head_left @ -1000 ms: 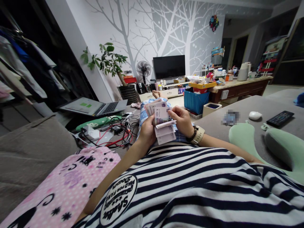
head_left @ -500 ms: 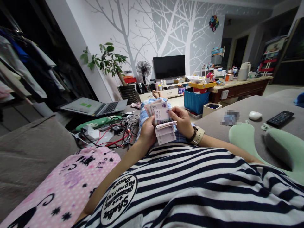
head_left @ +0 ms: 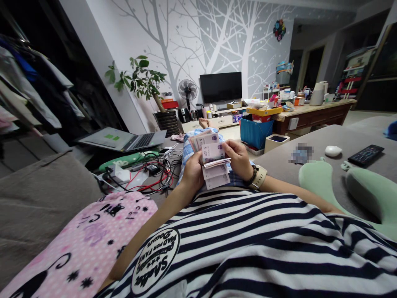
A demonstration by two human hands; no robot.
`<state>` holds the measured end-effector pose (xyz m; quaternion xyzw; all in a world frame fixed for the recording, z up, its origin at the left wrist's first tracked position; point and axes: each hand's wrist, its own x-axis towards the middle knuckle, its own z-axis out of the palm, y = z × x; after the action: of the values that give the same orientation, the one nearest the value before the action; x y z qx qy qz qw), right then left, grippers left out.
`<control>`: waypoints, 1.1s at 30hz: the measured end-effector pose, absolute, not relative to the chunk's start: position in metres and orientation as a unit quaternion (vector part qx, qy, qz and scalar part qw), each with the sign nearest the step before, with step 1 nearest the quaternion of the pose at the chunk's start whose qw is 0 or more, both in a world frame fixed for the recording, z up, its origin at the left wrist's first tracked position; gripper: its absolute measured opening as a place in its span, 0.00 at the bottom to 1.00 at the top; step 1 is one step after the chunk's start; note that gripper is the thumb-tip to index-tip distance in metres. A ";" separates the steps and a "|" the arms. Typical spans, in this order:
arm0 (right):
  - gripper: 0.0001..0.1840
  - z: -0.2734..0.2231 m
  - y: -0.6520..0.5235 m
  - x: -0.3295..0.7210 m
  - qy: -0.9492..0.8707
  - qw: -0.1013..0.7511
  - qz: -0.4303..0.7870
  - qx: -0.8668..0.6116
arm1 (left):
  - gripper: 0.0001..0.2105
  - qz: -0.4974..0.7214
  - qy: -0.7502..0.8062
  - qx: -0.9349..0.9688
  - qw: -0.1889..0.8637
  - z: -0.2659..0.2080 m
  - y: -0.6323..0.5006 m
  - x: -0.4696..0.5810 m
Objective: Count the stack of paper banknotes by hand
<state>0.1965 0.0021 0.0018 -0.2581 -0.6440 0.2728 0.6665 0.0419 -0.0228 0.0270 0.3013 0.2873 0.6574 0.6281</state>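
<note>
Over my lap, both hands hold a fanned stack of banknotes (head_left: 212,152), pale purple with a printed "5" on the front ones. My left hand (head_left: 192,167) is closed on the stack's left edge, thumb on top. At the right edge, my right hand (head_left: 239,158) pinches the front note between thumb and fingers. Pinkish notes peek out behind at the upper left. Below, folded notes hang in overlapping layers above my striped shirt (head_left: 242,231). A beaded bracelet and a pale watch (head_left: 259,177) are on my right wrist.
Left of my legs lie an open laptop (head_left: 124,140) and tangled cables (head_left: 161,176). A pink blanket (head_left: 114,219) is at my left side. On the sofa to the right are a green neck massager (head_left: 319,182), a white mouse (head_left: 333,151) and a remote (head_left: 366,154).
The front banknote has shifted slightly down, so more of the note behind it shows. My right hand stays at the right edge, and my left hand keeps its hold.
</note>
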 end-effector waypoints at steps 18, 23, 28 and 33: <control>0.40 -0.002 0.018 0.197 -0.613 0.667 0.293 -0.307 | 0.29 0.664 0.288 0.333 0.605 0.021 -0.021 0.031; 0.41 -0.003 0.021 0.199 -0.628 0.661 0.271 -0.309 | 0.30 0.672 0.290 0.334 0.595 0.023 -0.022 0.033; 0.37 -0.002 0.019 0.199 -0.626 0.657 0.272 -0.319 | 0.25 0.668 0.299 0.321 0.601 0.023 -0.021 0.034; 0.36 -0.005 0.021 0.198 -0.621 0.672 0.267 -0.303 | 0.24 0.667 0.292 0.323 0.604 0.022 -0.016 0.035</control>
<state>0.1983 0.0206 -0.0045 -0.3029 -0.6207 0.2669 0.6722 0.0346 -0.0165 0.0221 0.3228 0.2925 0.6674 0.6040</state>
